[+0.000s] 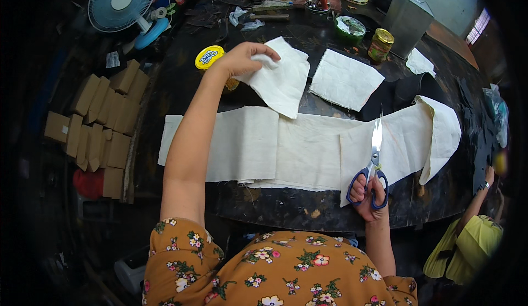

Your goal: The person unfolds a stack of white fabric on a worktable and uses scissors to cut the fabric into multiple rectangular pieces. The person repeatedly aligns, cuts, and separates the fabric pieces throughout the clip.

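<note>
My left hand (246, 59) pinches the upper left edge of a white cloth piece (283, 83), which hangs over the far part of the table. In my right hand (369, 198) is a pair of scissors (376, 152) with dark blue handles; the blades point away from me and look nearly closed. Beneath the scissors a long strip of off-white cloth (313, 152) lies across the table, with overlapping layers at its left and a folded-over right end. A squarish cut piece of white cloth (346, 79) lies flat beyond the strip.
A jar with a yellow lid (209, 56) stands beside my left wrist. Farther off are a green tub (350, 29), a glass jar (380, 45) and a tall metal can (408, 22). Cardboard boxes (104, 113) and a fan (122, 0) are at left. Another person's arm (474, 201) shows at right.
</note>
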Demonstrator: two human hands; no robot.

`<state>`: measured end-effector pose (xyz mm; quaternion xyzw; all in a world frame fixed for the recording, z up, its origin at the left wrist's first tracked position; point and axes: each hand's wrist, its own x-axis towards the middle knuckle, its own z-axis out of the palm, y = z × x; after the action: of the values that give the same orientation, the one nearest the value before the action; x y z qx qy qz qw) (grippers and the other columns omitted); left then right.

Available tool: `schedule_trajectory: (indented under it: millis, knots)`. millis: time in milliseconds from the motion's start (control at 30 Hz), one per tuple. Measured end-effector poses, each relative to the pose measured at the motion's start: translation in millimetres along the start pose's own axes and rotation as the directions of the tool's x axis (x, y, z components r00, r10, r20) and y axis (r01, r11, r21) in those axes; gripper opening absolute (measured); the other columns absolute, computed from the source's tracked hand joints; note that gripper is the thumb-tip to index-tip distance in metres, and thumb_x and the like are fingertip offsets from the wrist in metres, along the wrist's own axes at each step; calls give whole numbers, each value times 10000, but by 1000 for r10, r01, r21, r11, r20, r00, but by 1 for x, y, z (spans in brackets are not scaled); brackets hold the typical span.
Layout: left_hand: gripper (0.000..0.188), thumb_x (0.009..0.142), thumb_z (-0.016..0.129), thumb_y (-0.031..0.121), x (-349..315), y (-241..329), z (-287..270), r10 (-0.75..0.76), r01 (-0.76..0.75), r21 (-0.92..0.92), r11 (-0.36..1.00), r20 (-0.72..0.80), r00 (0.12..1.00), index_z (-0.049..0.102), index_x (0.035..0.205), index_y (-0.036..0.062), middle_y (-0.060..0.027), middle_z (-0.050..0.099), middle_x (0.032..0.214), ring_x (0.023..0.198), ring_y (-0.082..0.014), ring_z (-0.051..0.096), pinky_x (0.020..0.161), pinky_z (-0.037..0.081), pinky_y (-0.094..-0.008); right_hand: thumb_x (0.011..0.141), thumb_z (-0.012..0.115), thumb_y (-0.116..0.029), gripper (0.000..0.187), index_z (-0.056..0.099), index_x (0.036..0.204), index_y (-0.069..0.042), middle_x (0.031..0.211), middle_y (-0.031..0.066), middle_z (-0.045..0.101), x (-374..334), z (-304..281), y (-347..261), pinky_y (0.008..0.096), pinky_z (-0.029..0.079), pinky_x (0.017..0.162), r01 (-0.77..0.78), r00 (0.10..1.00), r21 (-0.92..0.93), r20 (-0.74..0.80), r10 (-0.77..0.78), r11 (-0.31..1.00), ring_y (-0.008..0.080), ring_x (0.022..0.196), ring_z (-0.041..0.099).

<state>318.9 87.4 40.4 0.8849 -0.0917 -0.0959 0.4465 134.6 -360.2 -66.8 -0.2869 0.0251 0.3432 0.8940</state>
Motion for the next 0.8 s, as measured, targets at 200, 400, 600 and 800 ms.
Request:
schedule_trajectory:
  millis: [200,400,600,800]
  knots:
    - [485,706,581,-31,40,-3,-17,-77,71,157,985,33,996,754,1138,105,-87,713,1204,1182,-191,628,1091,413,-282,1021,566,-444,362,490,998,-91,795,13,502,1,2,0,267,395,657,8,999,-43,-35,-9,999,106,665,477]
    - [634,760,696,7,43,-42,44,253,227,853,469,-377,891,619,1358,204,-206,456,1538,1390,-370,477,1150,396,-382,1029,554,-412,339,523,1018,-75,840,44,522,3,0,0,284,391,701,-5,999,43,53,3,999,144,731,482]
    - [412,844,682,63,20,-33,95,275,27,563,826,-446,852,639,1253,66,-190,583,1335,1220,-364,573,1038,465,-458,1031,547,-443,368,506,993,-79,815,27,505,2,3,-2,267,389,680,3,1000,-56,-1,-3,998,117,690,474]
    - [368,784,808,274,-38,60,229,203,-142,269,952,-214,955,676,1009,14,-178,668,979,962,-358,640,848,517,-428,1041,551,-384,322,554,999,-65,860,47,543,3,7,-3,277,414,727,4,997,24,77,-6,1000,142,740,498]
